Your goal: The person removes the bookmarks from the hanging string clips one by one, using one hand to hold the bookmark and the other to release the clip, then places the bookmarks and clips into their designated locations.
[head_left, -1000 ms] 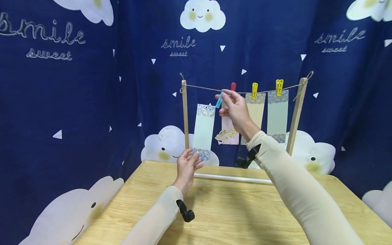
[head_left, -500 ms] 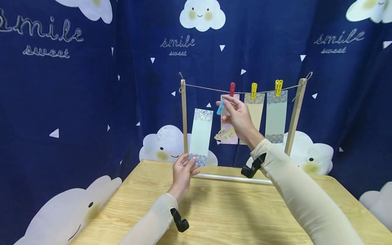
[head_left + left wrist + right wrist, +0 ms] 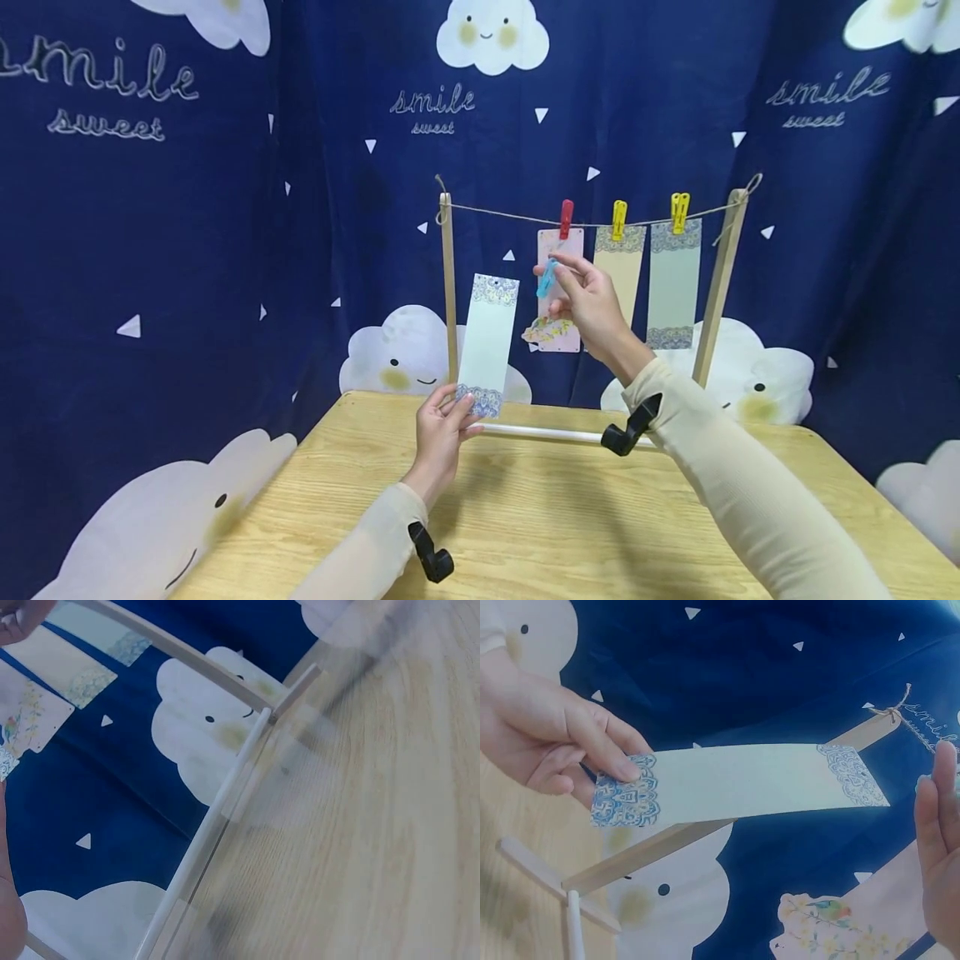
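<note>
My left hand (image 3: 441, 437) pinches the lower end of a pale green bookmark (image 3: 487, 343) with blue lace-patterned ends. The card tilts slightly and stands below the string, apart from it; the right wrist view shows its lower corner between thumb and fingers. Between thumb and fingertips my right hand (image 3: 596, 308) holds a light blue clothespin (image 3: 547, 278), in front of a pink bookmark (image 3: 561, 335). That pink card hangs from the string (image 3: 510, 215) by a red clothespin (image 3: 566, 219).
Right of it a cream bookmark (image 3: 621, 258) and a grey-green bookmark (image 3: 673, 287) hang from yellow clothespins. Two wooden posts (image 3: 448, 283) carry the string; a white rod (image 3: 540, 432) joins them low down on the wooden table (image 3: 525, 508). A blue cloud-print curtain (image 3: 360, 217) hangs behind.
Both hands have come down from the string. The green bookmark has moved down and slightly left in my left hand; the blue clothespin has moved down and slightly right, uncovering the red clothespin.
</note>
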Available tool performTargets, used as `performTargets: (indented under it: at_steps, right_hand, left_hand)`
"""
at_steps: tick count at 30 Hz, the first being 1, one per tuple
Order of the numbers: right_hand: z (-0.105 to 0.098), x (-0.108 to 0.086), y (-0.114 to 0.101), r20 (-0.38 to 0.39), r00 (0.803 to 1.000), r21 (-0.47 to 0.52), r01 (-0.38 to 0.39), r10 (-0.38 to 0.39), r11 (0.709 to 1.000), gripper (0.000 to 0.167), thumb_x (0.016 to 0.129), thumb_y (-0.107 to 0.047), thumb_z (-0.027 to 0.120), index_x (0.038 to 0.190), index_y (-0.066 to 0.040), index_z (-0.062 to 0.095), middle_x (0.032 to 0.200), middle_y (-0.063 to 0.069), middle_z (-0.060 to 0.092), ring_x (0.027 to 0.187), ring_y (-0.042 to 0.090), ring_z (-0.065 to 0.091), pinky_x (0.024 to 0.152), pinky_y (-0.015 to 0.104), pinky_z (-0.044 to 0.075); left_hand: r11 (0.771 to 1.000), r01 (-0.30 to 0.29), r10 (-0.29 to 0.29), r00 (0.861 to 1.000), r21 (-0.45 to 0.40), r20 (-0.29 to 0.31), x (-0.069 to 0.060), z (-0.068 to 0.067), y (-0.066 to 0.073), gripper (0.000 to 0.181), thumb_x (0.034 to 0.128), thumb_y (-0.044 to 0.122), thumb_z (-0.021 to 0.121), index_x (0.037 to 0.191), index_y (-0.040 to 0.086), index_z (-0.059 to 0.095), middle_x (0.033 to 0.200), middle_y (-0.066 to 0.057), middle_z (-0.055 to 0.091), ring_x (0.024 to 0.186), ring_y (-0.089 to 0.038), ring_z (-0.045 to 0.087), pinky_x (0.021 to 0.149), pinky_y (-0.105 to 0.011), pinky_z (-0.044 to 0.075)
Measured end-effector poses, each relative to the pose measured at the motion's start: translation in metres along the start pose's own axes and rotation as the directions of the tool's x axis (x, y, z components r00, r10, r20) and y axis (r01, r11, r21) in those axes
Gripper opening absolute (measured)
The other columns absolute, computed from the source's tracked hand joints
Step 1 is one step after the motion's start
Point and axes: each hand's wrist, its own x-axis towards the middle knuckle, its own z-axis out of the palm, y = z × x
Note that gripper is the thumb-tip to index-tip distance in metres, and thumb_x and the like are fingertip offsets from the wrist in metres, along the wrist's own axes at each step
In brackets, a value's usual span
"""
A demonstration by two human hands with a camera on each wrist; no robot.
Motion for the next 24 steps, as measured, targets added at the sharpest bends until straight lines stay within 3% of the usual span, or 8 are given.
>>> performTargets:
  at_steps: [6,13,24]
  right_hand:
    - [-0.004,-0.006,0.004,0.010,1.000,-0.003,-0.016,0.016,1.000,0.048,0.112,-0.025,0.050,0.152,0.000,0.044,0.132,0.015,0.066,0.055,0.011,0.058,0.055,0.020,0.054]
    - [-0.010,-0.016,0.004,0.026,0.999,0.007,-0.019,0.019,1.000,0.051,0.111,-0.025,0.049,0.152,0.005,0.041,0.139,0.026,0.059,0.055,0.010,0.057,0.055,0.020,0.054]
    - [-0.020,-0.034,0.014,0.042,0.998,-0.020,-0.037,0.038,0.999,0.053,0.112,-0.027,0.048,0.154,0.004,0.039,0.142,0.028,0.056,0.055,0.011,0.059,0.057,0.022,0.056]
  left_hand:
    - [1.000,0.016,-0.016,1.000,0.025,0.000,-0.005,-0.004,0.000,0.029,0.0987,-0.001,0.067,0.126,-0.007,0.057,0.096,-0.014,0.074,0.069,-0.014,0.073,0.062,-0.028,0.063]
    - [0.999,0.030,-0.030,1.000,0.026,0.001,-0.011,-0.008,0.000,0.033,0.0977,-0.001,0.068,0.128,-0.008,0.056,0.099,-0.017,0.074,0.069,-0.015,0.073,0.062,-0.028,0.063]
    - [0.997,0.071,-0.071,0.997,0.022,0.000,-0.032,-0.011,-0.002,0.031,0.0973,0.000,0.070,0.124,-0.009,0.057,0.100,-0.018,0.075,0.072,-0.015,0.074,0.060,-0.024,0.061]
